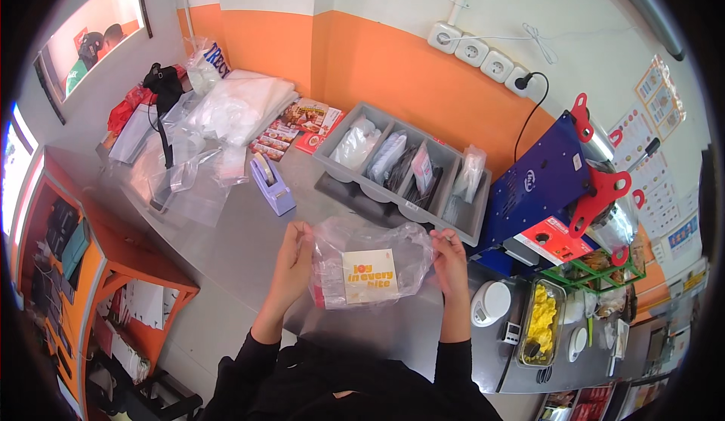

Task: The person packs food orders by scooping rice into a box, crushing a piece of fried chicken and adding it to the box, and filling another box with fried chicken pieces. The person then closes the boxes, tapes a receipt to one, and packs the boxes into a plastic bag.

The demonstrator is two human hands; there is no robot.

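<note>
In front of me, above a metal counter (226, 251), a clear plastic bag (412, 268) is spread between my two hands. My left hand (294, 268) pinches its left upper edge, and my right hand (450, 259) pinches its right upper edge. A cream printed card or box face (369, 276) with yellow-orange lettering shows through the plastic. Beyond the bag stands a grey divided bin (405, 180) holding plastic-wrapped items. A lilac tape dispenser (271, 186) sits beyond my left hand.
Plastic bags (243, 104) and printed leaflets (303, 118) lie at the back left. To the right are a blue machine (532, 183) with red brackets, a white kitchen scale (491, 303) and a container of yellow food (541, 322). An orange shelf unit (136, 251) stands at the left.
</note>
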